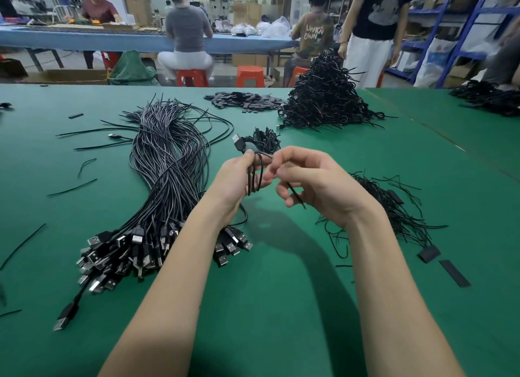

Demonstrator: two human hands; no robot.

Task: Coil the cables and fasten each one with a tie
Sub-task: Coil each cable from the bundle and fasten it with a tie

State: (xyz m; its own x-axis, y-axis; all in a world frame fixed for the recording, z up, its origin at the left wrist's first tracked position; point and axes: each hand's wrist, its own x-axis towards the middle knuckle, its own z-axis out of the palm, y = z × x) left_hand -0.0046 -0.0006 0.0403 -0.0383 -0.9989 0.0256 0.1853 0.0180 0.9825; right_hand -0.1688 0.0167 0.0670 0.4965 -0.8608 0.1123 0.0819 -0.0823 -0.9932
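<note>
Green bench (pixel 281 306) in a busy workshop, both hands raised over it.

Behind it runs a blue worktable (pixel 84 40) with seated workers, blue shelving (pixel 455 33) at right; one shirt (pixel 313 36) reads "UNKN OWN". On the bench lie a cable bundle (pixel 168 162) and a coiled heap (pixel 323 101). Left hand (pixel 239 179) grips a coiled cable (pixel 254 177); right hand (pixel 315 182) pinches a tie (pixel 297 196).

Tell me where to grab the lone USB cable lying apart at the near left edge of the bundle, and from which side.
Grip the lone USB cable on its black plug housing, just behind the metal tip, coming down from above with the left hand once free. The housing is the widest, stiffest part, and it lies flat on the green table pointing toward you, clear of the uncoiled bundle; the thin cord would likely slip.
</note>
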